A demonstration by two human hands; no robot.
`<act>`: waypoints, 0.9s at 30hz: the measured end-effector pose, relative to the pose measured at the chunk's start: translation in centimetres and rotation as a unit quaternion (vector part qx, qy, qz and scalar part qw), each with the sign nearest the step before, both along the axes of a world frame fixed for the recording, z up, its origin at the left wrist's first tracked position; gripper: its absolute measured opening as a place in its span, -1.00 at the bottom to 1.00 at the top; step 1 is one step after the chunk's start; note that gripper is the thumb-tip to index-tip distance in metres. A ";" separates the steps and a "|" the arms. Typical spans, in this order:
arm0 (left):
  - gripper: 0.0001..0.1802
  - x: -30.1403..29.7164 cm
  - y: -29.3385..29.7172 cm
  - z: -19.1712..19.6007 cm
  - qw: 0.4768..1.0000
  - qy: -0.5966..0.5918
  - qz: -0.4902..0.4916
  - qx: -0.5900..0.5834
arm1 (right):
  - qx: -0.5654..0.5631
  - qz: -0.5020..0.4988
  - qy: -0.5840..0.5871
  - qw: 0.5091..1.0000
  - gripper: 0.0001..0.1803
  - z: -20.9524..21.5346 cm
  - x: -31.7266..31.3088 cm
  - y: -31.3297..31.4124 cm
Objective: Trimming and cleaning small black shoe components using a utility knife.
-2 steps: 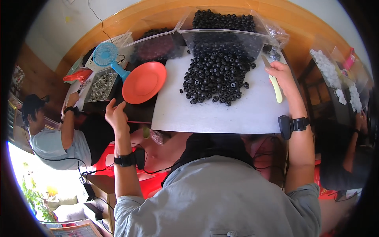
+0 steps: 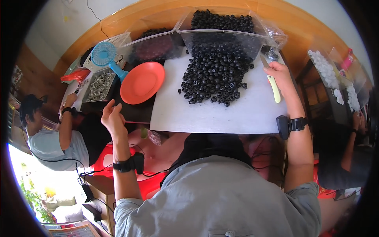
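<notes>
My right hand (image 2: 278,74) is closed around a knife with a pale yellow-green handle (image 2: 274,90). Its short blade points away from me, above the fingers, at the right side of the white board (image 2: 181,118). A large heap of small black round parts with holes (image 2: 213,77) lies on the board, to the left of the knife. Off the board's left edge, my left hand (image 2: 113,119) is raised with its fingers loosely bent and apart. Nothing shows in it, though the palm is partly hidden. The orange-red plate (image 2: 142,83) is the thing nearest to it.
Behind the heap stands a clear plastic bin (image 2: 225,33) of black parts, beside another bin (image 2: 156,47). A blue handheld fan (image 2: 104,54) and a tray of small metal parts (image 2: 99,86) are at left. People sit on both sides; white pieces (image 2: 325,69) lie far right.
My left hand has dropped slightly and moved a little left, its fingers a bit closer together. The knife stays in my right hand; the whole view has shifted slightly.
</notes>
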State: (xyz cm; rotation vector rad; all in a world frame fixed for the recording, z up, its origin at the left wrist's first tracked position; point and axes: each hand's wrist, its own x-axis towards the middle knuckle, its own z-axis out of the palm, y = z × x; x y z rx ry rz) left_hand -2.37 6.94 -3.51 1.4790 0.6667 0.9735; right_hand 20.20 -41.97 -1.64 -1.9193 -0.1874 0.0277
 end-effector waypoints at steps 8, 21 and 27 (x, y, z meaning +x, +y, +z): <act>-0.61 1.0 -8.0 3.9 0.907 0.011 -0.376 -0.188 | 0.038 0.084 -0.013 0.996 -0.87 1.7 -5.2 3.5; -0.49 3.9 -11.0 -0.1 0.910 -0.051 -0.365 -0.189 | -0.347 0.236 -0.467 0.778 -0.80 0.0 -12.9 13.3; -0.54 3.4 -11.9 -0.3 0.915 -0.076 -0.357 -0.172 | -0.415 0.244 -0.454 0.749 -0.79 -0.5 -11.1 15.3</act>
